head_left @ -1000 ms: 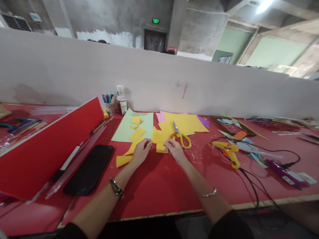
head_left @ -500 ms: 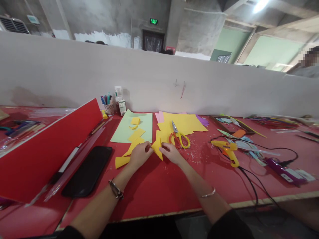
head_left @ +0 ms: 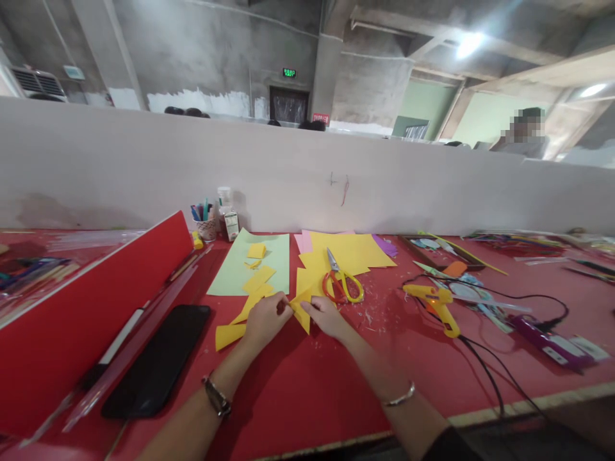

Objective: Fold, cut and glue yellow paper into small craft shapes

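Note:
A small yellow paper piece (head_left: 302, 312) is held just above the red table (head_left: 307, 390), pinched from both sides. My left hand (head_left: 266, 318) grips its left edge with fingers closed. My right hand (head_left: 327, 316) pinches its right edge. More yellow paper scraps (head_left: 250, 301) lie to the left of my left hand, and a stack of yellow sheets (head_left: 350, 251) lies behind my hands. Scissors (head_left: 339, 282) with a red and a yellow handle rest on those sheets, just beyond my right hand.
A black phone (head_left: 156, 360) and a long clear ruler (head_left: 134, 346) lie at left beside an upright red board (head_left: 91, 314). A green sheet (head_left: 250, 262), a pen cup (head_left: 206, 225), a yellow glue gun (head_left: 432, 301) with cables and a purple tool (head_left: 548, 336) surround the work spot. A person stands behind the white partition (head_left: 432, 192).
Both hands lifted the yellow piece off the stack and drew it nearer, turning it to a point-down angle. The camera tilted up, so the table sits lower in view.

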The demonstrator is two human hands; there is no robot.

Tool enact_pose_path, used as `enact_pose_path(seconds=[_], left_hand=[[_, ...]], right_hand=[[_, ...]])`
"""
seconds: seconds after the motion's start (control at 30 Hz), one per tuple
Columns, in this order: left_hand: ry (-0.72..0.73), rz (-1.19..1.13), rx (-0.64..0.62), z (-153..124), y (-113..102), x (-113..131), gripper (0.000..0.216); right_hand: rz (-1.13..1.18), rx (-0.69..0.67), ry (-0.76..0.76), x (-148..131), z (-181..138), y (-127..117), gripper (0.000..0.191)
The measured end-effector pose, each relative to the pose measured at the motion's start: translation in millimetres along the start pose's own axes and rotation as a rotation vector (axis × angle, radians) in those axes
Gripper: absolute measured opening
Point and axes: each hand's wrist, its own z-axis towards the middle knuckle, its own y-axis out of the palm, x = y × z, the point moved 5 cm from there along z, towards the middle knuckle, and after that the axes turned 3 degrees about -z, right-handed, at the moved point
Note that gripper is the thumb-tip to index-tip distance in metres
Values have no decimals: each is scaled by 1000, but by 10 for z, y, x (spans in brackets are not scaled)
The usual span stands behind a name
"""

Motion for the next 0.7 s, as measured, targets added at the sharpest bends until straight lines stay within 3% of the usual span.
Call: enact_pose_path(seconds=[0.37, 0.53, 0.7], left_hand=[[51, -116, 109, 9, -56, -37, 10], [65, -199, 142, 0, -67, -28, 10], [62, -204, 163, 5, -71, -21, 6]], right_hand=[[118, 39, -20, 32, 19, -52, 23], [95, 175, -139, -27, 25, -140, 13], [108, 172, -197, -95, 4, -154, 14]])
